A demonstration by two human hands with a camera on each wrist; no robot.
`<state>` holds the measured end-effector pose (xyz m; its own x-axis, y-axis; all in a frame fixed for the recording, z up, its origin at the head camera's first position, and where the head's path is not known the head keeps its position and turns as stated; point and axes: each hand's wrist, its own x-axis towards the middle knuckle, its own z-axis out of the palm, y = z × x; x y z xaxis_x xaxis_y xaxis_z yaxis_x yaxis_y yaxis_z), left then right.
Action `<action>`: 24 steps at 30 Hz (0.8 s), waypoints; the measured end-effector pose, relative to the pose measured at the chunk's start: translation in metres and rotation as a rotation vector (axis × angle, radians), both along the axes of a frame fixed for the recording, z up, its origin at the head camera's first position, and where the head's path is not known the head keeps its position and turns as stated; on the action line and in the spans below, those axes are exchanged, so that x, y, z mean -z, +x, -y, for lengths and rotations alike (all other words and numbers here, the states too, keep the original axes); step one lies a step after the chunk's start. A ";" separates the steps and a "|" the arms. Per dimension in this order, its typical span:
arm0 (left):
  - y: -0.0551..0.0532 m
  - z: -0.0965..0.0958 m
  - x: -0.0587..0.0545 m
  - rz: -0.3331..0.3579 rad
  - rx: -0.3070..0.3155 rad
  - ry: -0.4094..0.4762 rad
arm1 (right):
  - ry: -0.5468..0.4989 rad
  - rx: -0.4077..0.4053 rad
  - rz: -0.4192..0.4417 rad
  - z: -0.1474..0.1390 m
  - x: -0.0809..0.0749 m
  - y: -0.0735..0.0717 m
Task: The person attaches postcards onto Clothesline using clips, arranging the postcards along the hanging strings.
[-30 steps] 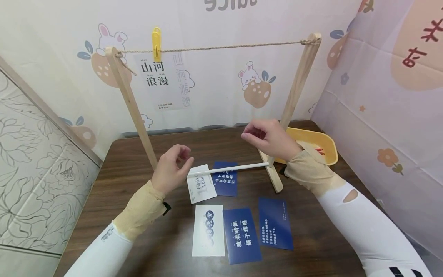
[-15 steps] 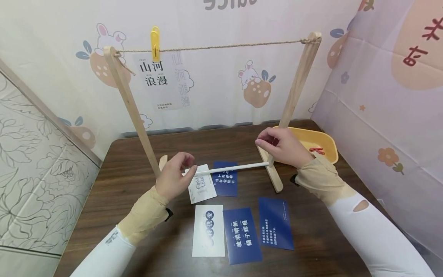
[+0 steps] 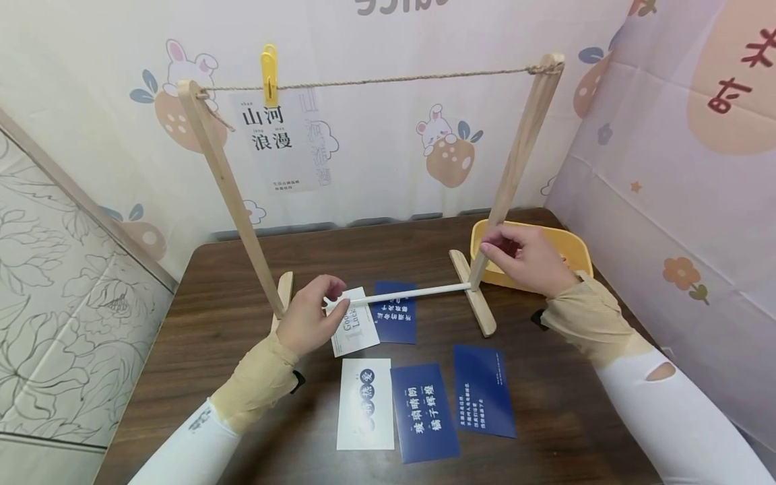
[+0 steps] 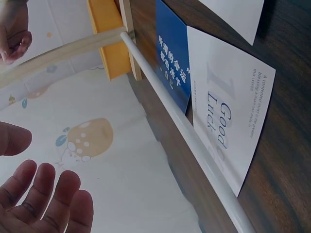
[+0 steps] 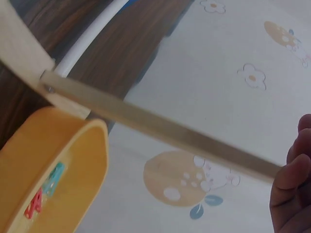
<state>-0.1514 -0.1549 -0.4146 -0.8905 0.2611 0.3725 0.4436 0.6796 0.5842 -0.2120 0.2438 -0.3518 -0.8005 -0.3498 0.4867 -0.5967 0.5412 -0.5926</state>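
Rack (image 3: 522, 145) on table (image 3: 303, 417), yellow clip (image 3: 269, 75) on its cord (image 3: 394, 79). Left hand (image 3: 312, 313) near rack's left end, right hand (image 3: 527, 259) by right end. Yellow basket (image 3: 572, 246) behind right end. Three cards (image 3: 426, 413) before rack.

head: above, forward-down, farther | left wrist: near, toward cards (image 4: 238, 87) | right wrist: near, toward tray (image 5: 46, 138) | wrists share rod (image 4: 182, 121)

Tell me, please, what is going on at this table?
A person has both hands raised, with nothing visible in either: the left hand is near the left end of the white bar on a wooden stand, the right hand by its right post and the yellow tray. One card hangs from a yellow clip on the stand's rope, while five more cards lie on the table.
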 end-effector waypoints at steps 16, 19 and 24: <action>0.001 0.002 0.005 -0.011 0.029 -0.014 | 0.126 0.163 0.037 -0.053 -0.006 -0.022; 0.000 0.002 0.006 -0.017 0.024 -0.023 | 0.197 0.192 0.106 -0.061 -0.006 -0.031; 0.001 0.000 0.008 -0.004 0.037 -0.031 | 0.349 0.226 0.214 -0.070 -0.008 -0.047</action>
<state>-0.1504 -0.1554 -0.4222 -0.8788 0.3051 0.3669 0.4707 0.6807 0.5613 -0.2588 0.3136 -0.3438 -0.9450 -0.2684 0.1868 -0.3251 0.8324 -0.4488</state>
